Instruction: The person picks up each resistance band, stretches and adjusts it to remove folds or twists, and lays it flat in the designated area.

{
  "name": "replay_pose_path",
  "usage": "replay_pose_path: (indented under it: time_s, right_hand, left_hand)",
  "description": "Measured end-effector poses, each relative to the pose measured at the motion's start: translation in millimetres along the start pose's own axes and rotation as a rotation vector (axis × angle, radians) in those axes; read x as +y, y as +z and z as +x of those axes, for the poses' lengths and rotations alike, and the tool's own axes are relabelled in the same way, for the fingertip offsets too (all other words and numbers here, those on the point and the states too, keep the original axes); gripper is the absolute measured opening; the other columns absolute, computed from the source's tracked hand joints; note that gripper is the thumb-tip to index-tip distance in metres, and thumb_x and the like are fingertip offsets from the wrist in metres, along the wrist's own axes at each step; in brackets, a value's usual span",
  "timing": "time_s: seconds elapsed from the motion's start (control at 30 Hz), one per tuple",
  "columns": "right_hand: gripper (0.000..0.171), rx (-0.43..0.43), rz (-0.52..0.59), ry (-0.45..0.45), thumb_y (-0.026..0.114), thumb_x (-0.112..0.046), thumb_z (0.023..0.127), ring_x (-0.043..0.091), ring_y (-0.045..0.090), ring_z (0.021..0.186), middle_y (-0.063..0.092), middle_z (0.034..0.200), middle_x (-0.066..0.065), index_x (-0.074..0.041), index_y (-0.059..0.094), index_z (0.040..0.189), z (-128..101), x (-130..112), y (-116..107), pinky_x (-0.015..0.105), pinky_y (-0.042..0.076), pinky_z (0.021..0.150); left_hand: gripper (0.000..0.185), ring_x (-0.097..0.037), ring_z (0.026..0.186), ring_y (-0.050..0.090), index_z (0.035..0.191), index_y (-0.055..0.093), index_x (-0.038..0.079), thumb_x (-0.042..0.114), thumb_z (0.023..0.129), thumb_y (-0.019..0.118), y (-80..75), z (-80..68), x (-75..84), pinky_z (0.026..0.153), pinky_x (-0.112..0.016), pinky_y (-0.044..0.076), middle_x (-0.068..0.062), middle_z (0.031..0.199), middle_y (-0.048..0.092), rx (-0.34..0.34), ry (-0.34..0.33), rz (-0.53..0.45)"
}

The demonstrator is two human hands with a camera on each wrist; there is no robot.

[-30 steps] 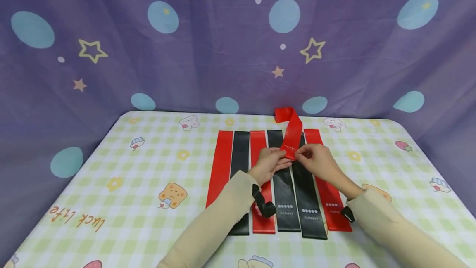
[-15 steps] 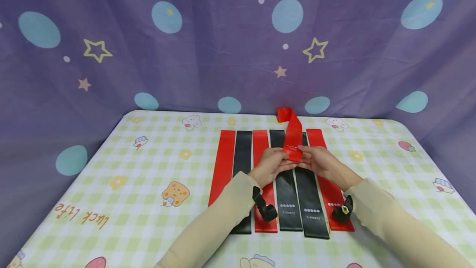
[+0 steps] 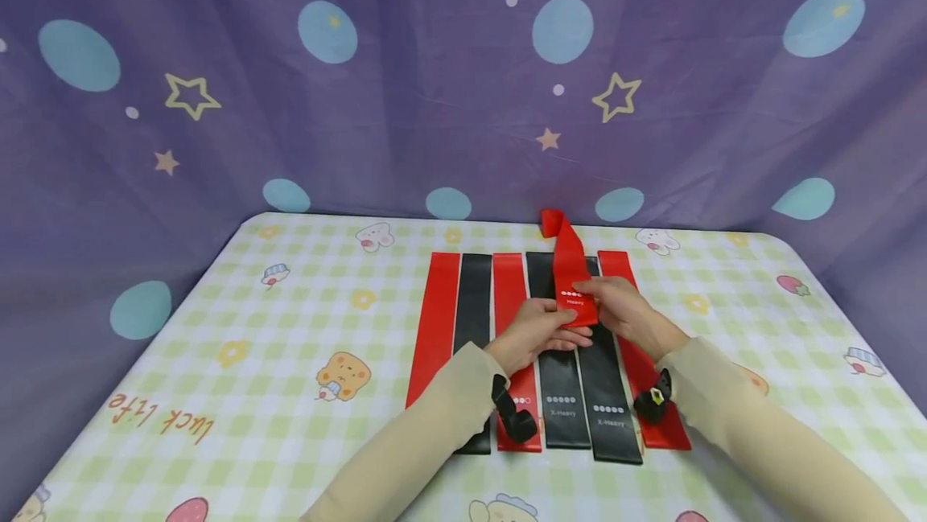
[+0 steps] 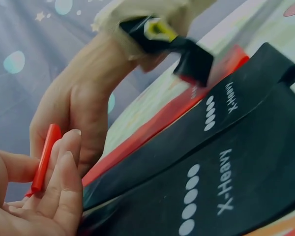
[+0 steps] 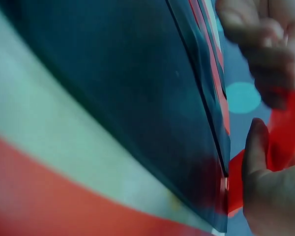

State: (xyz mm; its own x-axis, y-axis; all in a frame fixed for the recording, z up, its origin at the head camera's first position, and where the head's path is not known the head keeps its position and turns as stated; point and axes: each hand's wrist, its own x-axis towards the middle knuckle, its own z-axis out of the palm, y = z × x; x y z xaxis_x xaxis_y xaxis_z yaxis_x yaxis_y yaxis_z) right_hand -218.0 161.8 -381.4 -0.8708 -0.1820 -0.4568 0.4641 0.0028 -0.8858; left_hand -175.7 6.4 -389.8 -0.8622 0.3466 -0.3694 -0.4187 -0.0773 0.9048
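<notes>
A red resistance band (image 3: 571,261) marked "Heavy" runs back from both hands towards the far table edge. At its near end, my left hand (image 3: 533,334) pinches it with the thumb on top and fingers beneath. My right hand (image 3: 628,313) pinches its right edge just above that. In the left wrist view the red band (image 4: 45,158) shows edge-on between the left thumb and fingers. In the right wrist view my right hand (image 5: 280,199) holds the red band (image 5: 286,130), with my left hand (image 5: 263,46) blurred above.
Beneath the hands, flat bands lie side by side: a leftmost red band (image 3: 437,305), black bands such as the X-Heavy band (image 3: 607,393), and a rightmost red band (image 3: 615,265). A checked cloth (image 3: 290,345) covers the table; a purple curtain (image 3: 434,104) hangs behind.
The held red band's near end has turned from a stitched-looking face to the "Heavy" label. My right hand went from fingertips at the end to gripping the edge; both hands came slightly nearer.
</notes>
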Motion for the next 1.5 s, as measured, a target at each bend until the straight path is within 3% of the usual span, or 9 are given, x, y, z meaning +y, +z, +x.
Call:
replay_pose_path:
  time_s: [0.13,0.23,0.3,0.43,0.6,0.8,1.13,1.5]
  right_hand:
    - [0.053,0.032,0.024,0.021,0.05,-0.018,0.097,0.013,0.05,0.097,0.049,0.11,0.0,0.005,0.033,0.141,8,-6,-5,0.018,0.054,0.072]
    - [0.05,0.044,0.016,0.013,0.052,-0.017,0.096,0.012,0.05,0.095,0.049,0.109,-0.001,0.004,0.035,0.138,13,-10,-10,0.017,0.054,0.072]
    - [0.04,0.057,0.021,0.002,0.053,-0.016,0.095,0.009,0.053,0.089,0.052,0.101,-0.003,0.0,0.042,0.13,17,-13,-14,0.016,0.054,0.07]
    - [0.006,0.027,0.108,-0.053,0.054,-0.01,0.095,0.005,0.06,0.073,0.063,0.08,-0.008,-0.006,0.056,0.099,23,-19,-20,0.017,0.055,0.068]
    - [0.028,-0.031,0.211,-0.094,0.05,-0.006,0.096,0.006,0.062,0.066,0.067,0.071,-0.007,-0.013,0.066,0.074,28,-25,-29,0.018,0.055,0.066]
    - [0.03,-0.064,0.289,-0.116,0.048,-0.002,0.096,0.006,0.06,0.068,0.067,0.072,-0.006,-0.012,0.068,0.076,30,-28,-37,0.018,0.054,0.068]
    - [0.026,-0.109,0.441,-0.094,0.042,0.002,0.096,0.007,0.059,0.067,0.064,0.07,-0.002,-0.007,0.062,0.082,26,-40,-40,0.02,0.052,0.067]
    - [0.027,-0.227,0.532,-0.056,0.038,-0.003,0.098,0.012,0.062,0.077,0.066,0.081,0.002,-0.004,0.062,0.087,15,-60,-49,0.023,0.051,0.071]
  left_hand:
    - [0.019,-0.023,0.081,0.073,0.108,0.061,0.002,0.015,0.093,0.059,2.7,-4.1,-1.9,0.065,-0.021,0.056,-0.02,0.096,0.072,-0.063,0.003,0.026]
    - [0.018,-0.023,0.079,0.073,0.107,0.061,0.003,0.015,0.093,0.059,4.2,-8.3,-2.4,0.062,-0.02,0.056,-0.019,0.094,0.073,-0.07,0.005,0.054]
    - [0.018,-0.024,0.078,0.073,0.106,0.06,0.004,0.015,0.093,0.06,4.8,-11.5,-2.2,0.061,-0.02,0.055,-0.018,0.092,0.073,-0.064,0.005,0.088]
    - [0.015,-0.025,0.076,0.073,0.103,0.059,0.004,0.015,0.093,0.06,6.3,-17.9,-3.4,0.06,-0.021,0.056,-0.017,0.088,0.074,-0.066,0.01,0.148]
    - [0.009,-0.025,0.074,0.073,0.094,0.056,0.004,0.013,0.093,0.059,10.9,-27.0,-6.5,0.06,-0.022,0.056,-0.016,0.085,0.074,-0.132,0.021,0.219]
    - [0.011,-0.027,0.073,0.073,0.086,0.05,0.006,0.01,0.093,0.058,16.8,-37.3,-9.6,0.057,-0.022,0.055,-0.017,0.085,0.073,-0.211,0.024,0.247]
    - [0.015,-0.028,0.077,0.073,0.106,0.058,0.005,0.012,0.093,0.058,15.5,-47.1,-12.1,0.06,-0.021,0.056,-0.018,0.088,0.073,-0.232,0.022,0.265]
    - [0.01,-0.029,0.073,0.072,0.101,0.055,0.004,0.01,0.093,0.057,19.9,-48.1,-20.0,0.057,-0.021,0.055,-0.02,0.086,0.073,-0.225,0.023,0.247]
